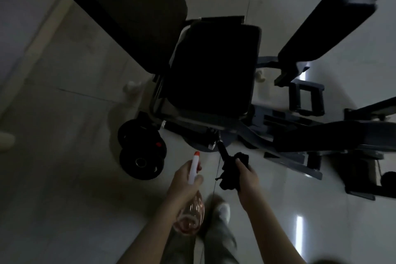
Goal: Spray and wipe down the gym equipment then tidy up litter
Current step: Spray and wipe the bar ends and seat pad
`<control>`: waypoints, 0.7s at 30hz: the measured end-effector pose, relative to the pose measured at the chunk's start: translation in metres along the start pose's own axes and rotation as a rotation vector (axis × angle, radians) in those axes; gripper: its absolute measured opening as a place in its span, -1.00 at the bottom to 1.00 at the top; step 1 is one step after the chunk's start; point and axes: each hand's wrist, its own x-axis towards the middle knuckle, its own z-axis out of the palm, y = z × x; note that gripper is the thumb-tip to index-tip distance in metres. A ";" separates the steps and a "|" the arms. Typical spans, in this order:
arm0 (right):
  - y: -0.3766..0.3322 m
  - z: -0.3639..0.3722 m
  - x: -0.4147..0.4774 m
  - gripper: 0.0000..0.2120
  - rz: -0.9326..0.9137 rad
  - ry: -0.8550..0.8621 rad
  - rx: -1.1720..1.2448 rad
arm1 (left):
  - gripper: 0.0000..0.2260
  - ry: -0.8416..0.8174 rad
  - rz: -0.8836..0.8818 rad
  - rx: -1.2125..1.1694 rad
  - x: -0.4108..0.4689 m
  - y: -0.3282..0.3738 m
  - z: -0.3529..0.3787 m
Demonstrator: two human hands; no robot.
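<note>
Left hand (185, 180) curled round the white neck of the spray bottle (192, 210), with the red nozzle tip poking out past the fingers and the pink clear body hanging back under the wrist. Right hand (247, 180) is fisted on a black cloth (228, 178), bunched on its inner side. The cloth sits at the near end of a black handle (222, 150) that sticks out from the machine; contact looks likely but it is too dark to be sure.

There is a bare strip of floor between the two hands, and the hands are apart. Ahead of the right hand, past the handle, is the front edge of the black seat pad (214, 70), well apart from the hand. Just ahead and outward of the left hand are stacked weight plates (140, 152), near but not touching. Outward of the right hand are low frame bars (293, 161), close to the floor. Open floor lies far outward of the left hand.

Beyond the seat are a long back pad (128, 6) on the left-hand side and an angled arm pad (327, 28) on the right-hand side. One crumpled white scrap (131, 88) lies on the floor left of the seat, and another pale scrap (260, 75) by its right edge.

The floor (64, 156) is pale glossy tile with light streaks, and the room is dim. A shoe (222, 210) is below and between the forearms.
</note>
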 end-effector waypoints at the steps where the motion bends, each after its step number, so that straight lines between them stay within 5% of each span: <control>1: 0.000 0.002 0.006 -0.83 -0.017 0.002 -0.018 | -0.69 0.003 0.007 0.028 0.007 -0.001 0.001; 12: 0.010 0.008 0.091 -0.72 -0.156 -0.105 -0.342 | -0.70 -0.052 0.071 0.125 0.081 -0.027 0.038; 16: 0.006 0.015 0.099 -0.80 -0.189 -0.150 -0.401 | -0.97 -0.006 0.057 0.112 0.092 -0.029 0.043; 21: -0.001 0.024 0.103 -0.78 -0.211 -0.205 -0.439 | -0.84 -0.010 -0.033 0.037 0.096 -0.033 0.036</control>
